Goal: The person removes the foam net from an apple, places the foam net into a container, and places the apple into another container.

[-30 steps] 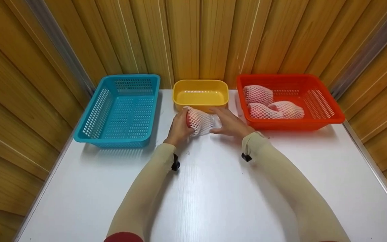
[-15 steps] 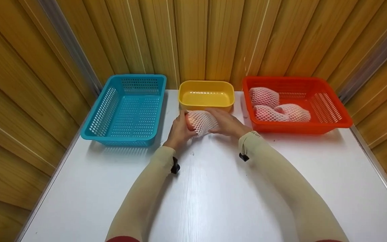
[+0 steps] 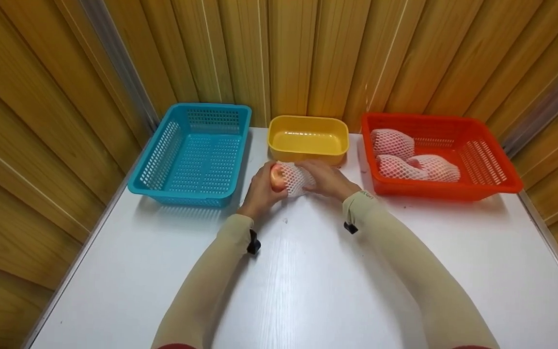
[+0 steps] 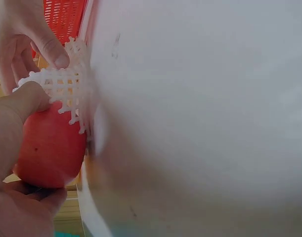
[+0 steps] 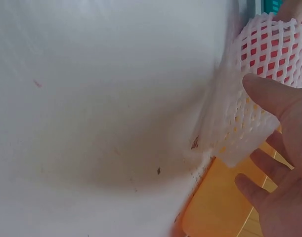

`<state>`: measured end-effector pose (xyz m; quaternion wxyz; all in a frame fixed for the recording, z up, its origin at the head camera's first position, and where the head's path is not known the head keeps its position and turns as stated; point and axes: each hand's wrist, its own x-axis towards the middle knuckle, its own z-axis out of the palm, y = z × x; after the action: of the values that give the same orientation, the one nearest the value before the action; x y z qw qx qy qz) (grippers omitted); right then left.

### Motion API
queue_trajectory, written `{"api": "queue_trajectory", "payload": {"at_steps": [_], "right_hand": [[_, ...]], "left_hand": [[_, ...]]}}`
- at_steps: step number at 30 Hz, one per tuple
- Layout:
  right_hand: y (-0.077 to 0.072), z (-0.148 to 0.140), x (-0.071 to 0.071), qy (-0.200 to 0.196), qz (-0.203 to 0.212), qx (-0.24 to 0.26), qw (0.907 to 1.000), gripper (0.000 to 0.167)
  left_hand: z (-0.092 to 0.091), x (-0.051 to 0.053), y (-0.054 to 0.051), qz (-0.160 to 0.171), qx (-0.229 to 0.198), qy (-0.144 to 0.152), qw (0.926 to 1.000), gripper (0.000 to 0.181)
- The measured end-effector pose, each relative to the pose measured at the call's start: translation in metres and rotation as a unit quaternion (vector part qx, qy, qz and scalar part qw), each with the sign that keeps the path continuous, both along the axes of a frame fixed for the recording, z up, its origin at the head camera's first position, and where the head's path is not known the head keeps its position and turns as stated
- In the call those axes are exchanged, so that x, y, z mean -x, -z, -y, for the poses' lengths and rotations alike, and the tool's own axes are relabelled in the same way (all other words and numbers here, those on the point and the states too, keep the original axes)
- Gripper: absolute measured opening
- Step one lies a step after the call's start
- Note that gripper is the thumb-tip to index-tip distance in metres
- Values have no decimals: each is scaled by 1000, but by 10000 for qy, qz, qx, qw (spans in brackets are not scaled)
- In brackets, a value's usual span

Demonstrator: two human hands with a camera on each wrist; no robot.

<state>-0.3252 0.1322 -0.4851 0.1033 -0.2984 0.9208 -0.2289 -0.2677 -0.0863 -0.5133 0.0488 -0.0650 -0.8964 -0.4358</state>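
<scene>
"Wood-look panels (image 3: 293, 58) round a white counter (image 3: 279, 291), two hands busy at it. What's going on?"

"So the left hand (image 3: 259, 191) is wrapped round an apple (image 3: 278, 180), which still has a white foam net (image 3: 297, 179) over part of it. And the right hand (image 3: 330, 179) is curled loosely round the other end of that net, can't tell how firmly."

"Anything different?"

"Yep, a second ago the right hand was spread wider and the net covered more. Now the apple's stem end is bare on the left side, so I'd call it partly unwrapped, not free yet."

"Where's this, exactly?"

"Just in front of the yellow tub (image 3: 308, 156). Farther out, there's a red basket (image 3: 443, 190) with three netted fruits (image 3: 393, 143) on the right and a blue basket (image 3: 187, 197) on the left."
</scene>
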Motion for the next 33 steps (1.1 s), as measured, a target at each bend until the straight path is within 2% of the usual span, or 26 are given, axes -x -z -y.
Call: {"api": "queue_trajectory", "payload": {"at_steps": [6,9,18,24,29,33], "right_hand": [[3,-2,1,-131,-326,7,9994,64],[3,-3,1,-292,-520,58,9982,62],[3,0,4,-361,-574,119,9976,52],[-4,2,9,-355,-829,113,9959,38],[-13,-2,11,-428,-946,243,9943,34],[-24,-6,13,-313,-1085,230,9933,35]], "left_hand": [[0,-1,-1,204,-144,-208,9995,79],[2,-1,0,182,-151,-270,9994,79],[10,-6,4,35,-275,-399,9988,78],[14,-10,7,-157,-56,-376,9992,90],[16,-12,8,-368,-7,-210,9991,83],[17,-13,8,-301,-209,-249,9990,81]]}}
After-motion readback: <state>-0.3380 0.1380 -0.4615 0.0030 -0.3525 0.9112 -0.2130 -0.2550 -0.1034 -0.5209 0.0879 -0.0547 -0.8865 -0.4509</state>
